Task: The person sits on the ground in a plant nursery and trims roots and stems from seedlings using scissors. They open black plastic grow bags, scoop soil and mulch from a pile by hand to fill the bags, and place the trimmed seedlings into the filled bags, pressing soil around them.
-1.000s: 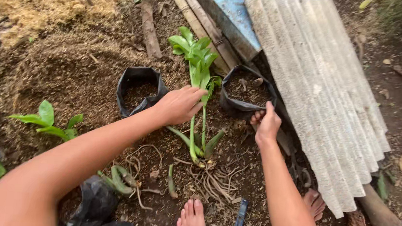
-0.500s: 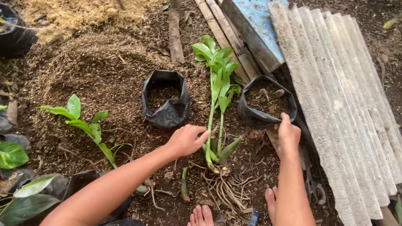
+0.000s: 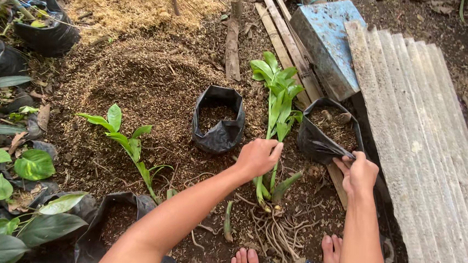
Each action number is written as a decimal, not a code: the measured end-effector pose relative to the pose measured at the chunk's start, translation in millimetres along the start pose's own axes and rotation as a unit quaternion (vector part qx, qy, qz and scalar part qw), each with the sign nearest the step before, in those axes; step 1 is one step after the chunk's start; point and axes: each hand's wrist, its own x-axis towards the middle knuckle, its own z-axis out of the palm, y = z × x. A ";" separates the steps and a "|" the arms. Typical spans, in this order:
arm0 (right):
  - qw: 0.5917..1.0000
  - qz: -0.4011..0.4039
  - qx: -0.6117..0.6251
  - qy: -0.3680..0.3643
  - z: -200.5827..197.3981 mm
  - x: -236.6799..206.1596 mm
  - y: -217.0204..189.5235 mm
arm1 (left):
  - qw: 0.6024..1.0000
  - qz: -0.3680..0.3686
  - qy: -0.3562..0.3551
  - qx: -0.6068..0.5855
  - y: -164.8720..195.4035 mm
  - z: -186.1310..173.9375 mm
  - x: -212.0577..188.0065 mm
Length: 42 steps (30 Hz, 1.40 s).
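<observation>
**Bare-rooted seedling held beside a soil-filled grow bag**

From the head camera, the left hand (image 3: 258,158) is closed around the stems of a bare-rooted seedling (image 3: 277,104), which lies on the ground at centre, its glossy green leaves pointing to 12 o'clock and pale tangled roots (image 3: 276,236) spread toward 6 o'clock. The right hand (image 3: 359,175) pinches the near rim of a black grow bag (image 3: 321,143) partly filled with soil, at 3 o'clock of the plant. A second black grow bag (image 3: 218,133) sits just at 9 o'clock. The ground is dark husk-strewn soil (image 3: 138,81), outdoors. A grey corrugated sheet (image 3: 425,139) lies at 3 o'clock, a blue metal box (image 3: 328,39) at 1 o'clock.
</observation>
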 end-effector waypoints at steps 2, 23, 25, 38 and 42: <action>1.000 -0.017 0.015 -0.011 5.6 -5.5 -5.3 | 0.999 -0.027 -0.021 0.004 -2.2 -5.0 0.9; 0.970 0.041 0.181 -0.159 357.2 70.3 -78.1 | 0.974 -0.080 0.148 -0.148 -3.9 5.4 -68.2; 0.968 0.031 0.198 -0.149 407.8 89.7 -69.5 | 0.977 -0.083 0.138 -0.138 -5.0 -0.4 -67.0; 0.957 -0.033 -0.010 -0.289 379.7 115.6 -5.6 | 0.974 -0.086 0.042 -0.203 -24.8 -4.0 -98.4; 0.881 -0.070 -0.254 -0.393 289.3 69.7 -16.4 | 0.969 -0.087 0.008 -0.233 -32.1 7.6 -109.2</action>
